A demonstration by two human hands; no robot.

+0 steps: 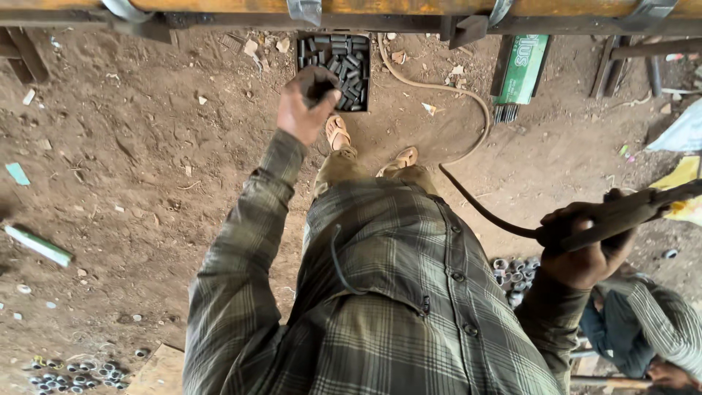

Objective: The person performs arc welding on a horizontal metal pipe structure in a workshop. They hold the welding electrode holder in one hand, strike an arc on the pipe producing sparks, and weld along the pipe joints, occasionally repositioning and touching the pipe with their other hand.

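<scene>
The box (334, 71) of short dark metal pieces sits on the dirt floor (131, 161) under the beam (365, 7), within reach. The left hand (307, 102) is over it, fingers curled shut on pieces. The right hand (585, 249) grips the electrode holder (621, 216) firmly, its cable (468, 146) trailing clear.

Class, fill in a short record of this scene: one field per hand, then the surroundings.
left hand: closed around a small dark metal piece, above the square black box of short dark metal pieces
right hand: grips a long rusty electrode holder with dark cable
ground: brown dirt; pile of small silver metal rings; green rod packet
</scene>
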